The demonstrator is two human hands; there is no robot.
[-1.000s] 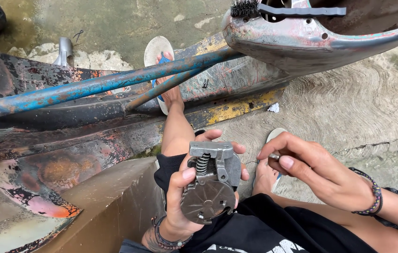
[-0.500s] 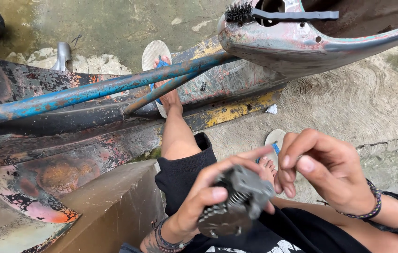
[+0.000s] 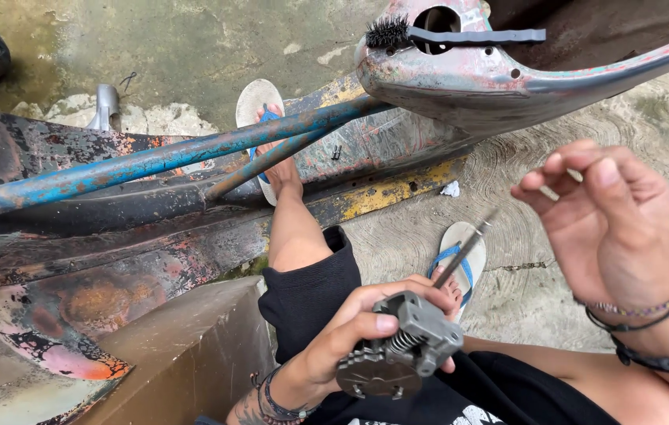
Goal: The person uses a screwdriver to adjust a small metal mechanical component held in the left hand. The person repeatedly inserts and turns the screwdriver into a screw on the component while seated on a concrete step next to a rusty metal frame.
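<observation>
Below, grey metal part [image 3: 401, 350] in left hand [image 3: 350, 334], right hand [image 3: 606, 224] well apart.

So the grey metal mechanical part [image 3: 401, 350] sits low over the lap: boxy cast body, exposed coil spring in the middle, round dark toothed disc on its lower end. It's tilted, and a thin dark rod [image 3: 463, 250] sticks up-right out of it.

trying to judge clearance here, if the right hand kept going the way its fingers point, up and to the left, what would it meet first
Probably the rusty metal shell with the black brush on it; the right hand is raised, so depth is unclear.
</observation>
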